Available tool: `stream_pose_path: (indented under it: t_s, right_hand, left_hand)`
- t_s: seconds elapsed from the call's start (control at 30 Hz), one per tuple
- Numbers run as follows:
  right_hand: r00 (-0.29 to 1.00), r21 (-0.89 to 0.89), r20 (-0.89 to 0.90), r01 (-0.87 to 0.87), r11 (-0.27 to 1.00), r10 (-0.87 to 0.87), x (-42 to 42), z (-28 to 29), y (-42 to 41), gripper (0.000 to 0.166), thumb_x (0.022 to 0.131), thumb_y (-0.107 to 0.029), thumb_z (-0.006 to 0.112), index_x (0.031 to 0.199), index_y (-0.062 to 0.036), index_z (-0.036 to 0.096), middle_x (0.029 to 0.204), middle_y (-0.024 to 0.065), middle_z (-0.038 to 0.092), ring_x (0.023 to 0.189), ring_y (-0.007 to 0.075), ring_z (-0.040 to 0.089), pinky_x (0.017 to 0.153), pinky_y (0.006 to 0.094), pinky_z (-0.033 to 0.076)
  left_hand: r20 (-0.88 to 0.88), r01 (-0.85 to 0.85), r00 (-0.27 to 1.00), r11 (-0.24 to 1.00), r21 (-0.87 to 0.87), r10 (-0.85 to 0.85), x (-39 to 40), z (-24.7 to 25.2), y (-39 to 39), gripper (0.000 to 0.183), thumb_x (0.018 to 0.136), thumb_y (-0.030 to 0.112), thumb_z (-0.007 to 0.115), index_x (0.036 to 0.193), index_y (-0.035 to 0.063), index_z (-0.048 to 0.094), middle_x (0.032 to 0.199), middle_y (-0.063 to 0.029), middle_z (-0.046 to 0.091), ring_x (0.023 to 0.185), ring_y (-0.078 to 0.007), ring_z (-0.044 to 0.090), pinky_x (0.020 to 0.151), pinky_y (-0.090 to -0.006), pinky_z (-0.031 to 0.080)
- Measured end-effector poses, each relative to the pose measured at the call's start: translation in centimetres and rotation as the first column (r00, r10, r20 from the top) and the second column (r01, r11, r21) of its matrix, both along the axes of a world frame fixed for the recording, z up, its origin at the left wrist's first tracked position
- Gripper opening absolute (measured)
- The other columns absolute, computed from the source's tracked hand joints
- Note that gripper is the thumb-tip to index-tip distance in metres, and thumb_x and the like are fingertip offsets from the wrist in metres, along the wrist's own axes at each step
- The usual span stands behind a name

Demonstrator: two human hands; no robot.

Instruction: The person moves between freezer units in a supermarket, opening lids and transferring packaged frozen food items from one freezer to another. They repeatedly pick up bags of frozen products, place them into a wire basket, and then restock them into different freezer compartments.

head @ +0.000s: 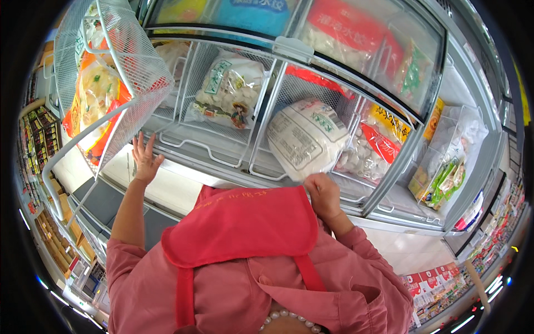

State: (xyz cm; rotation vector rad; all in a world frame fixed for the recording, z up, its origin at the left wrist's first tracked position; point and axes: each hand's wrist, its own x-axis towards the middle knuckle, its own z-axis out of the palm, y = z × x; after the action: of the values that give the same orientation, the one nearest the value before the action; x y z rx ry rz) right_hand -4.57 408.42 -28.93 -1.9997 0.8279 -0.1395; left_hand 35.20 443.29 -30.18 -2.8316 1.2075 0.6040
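My right hand [324,195] is closed on the lower corner of a white plastic bag of frozen food [308,135]. The bag hangs tilted over the front of a chest freezer [175,152], its printed side toward me. My left hand [146,160] rests with fingers apart on the freezer's front rim, beside a wire shopping basket [150,75]. Left of the held bag, a clear-windowed bag of frozen dumplings [228,89] lies in its wire compartment. To the right are yellow and red dumpling bags [377,137].
A framed glass sliding lid [354,41] covers the freezer's far part, with more bags beneath. The basket holds orange food packages [98,92]. Another wire bin [438,163] with green packets stands at the right. Stocked store shelves [37,146] line the left.
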Motion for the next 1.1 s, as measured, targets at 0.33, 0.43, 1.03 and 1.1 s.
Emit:
stream_pose_path:
  t_s: [0.33, 0.43, 1.03, 1.1]
  right_hand:
    - [0.896, -0.076, 0.07, 0.442, 0.894, -0.438, 8.2, -0.7, -13.1, 0.015, 0.08, -0.018, 0.061, 0.079, -0.0029, 0.06, 0.072, 0.0142, 0.061, 0.065, 0.0271, 0.06, 0.059, 0.0345, 0.045]
    - [0.899, -0.164, 0.196, 0.424, 0.891, -0.392, 10.8, -2.5, -15.1, 0.012, 0.08, -0.016, 0.061, 0.08, -0.0044, 0.061, 0.079, 0.0131, 0.062, 0.069, 0.0273, 0.06, 0.062, 0.0346, 0.046]
    - [0.779, 0.226, -0.075, 0.621, 0.75, -0.622, 2.4, -13.4, -6.7, 0.023, 0.085, -0.02, 0.057, 0.103, -0.0066, 0.059, 0.093, 0.0072, 0.06, 0.087, 0.0178, 0.057, 0.075, 0.0289, 0.045]
    - [0.69, 0.437, -0.227, 0.703, 0.561, -0.687, 2.2, -16.9, -7.1, 0.032, 0.088, -0.031, 0.054, 0.109, -0.0075, 0.055, 0.092, 0.0014, 0.059, 0.085, 0.0123, 0.053, 0.074, 0.0279, 0.043]
  left_hand:
    - [-0.011, -0.002, 1.0, 1.0, 0.004, 0.002, 0.1, -0.1, -0.1, 0.067, 0.082, 0.047, 0.053, 0.139, 0.0219, 0.029, 0.148, -0.0143, 0.006, 0.135, -0.0416, -0.002, 0.103, -0.0597, 0.001]
    - [-0.001, 0.014, 1.0, 0.999, 0.034, -0.014, 0.4, 0.1, -0.2, 0.068, 0.082, 0.049, 0.052, 0.139, 0.0213, 0.029, 0.148, -0.014, 0.007, 0.135, -0.0413, -0.001, 0.102, -0.0604, 0.002]
    - [-0.407, 0.11, 0.823, 0.814, -0.571, -0.397, -14.9, 1.3, -33.6, 0.084, 0.068, 0.023, 0.071, 0.137, 0.0035, 0.027, 0.139, -0.0217, 0.03, 0.129, -0.0343, 0.03, 0.104, -0.038, 0.027]
    - [-0.476, -0.002, 0.828, 0.848, -0.53, -0.296, -15.4, -1.4, -37.2, 0.082, 0.069, 0.026, 0.071, 0.135, 0.0025, 0.029, 0.133, -0.0224, 0.038, 0.123, -0.0349, 0.038, 0.101, -0.0388, 0.031]
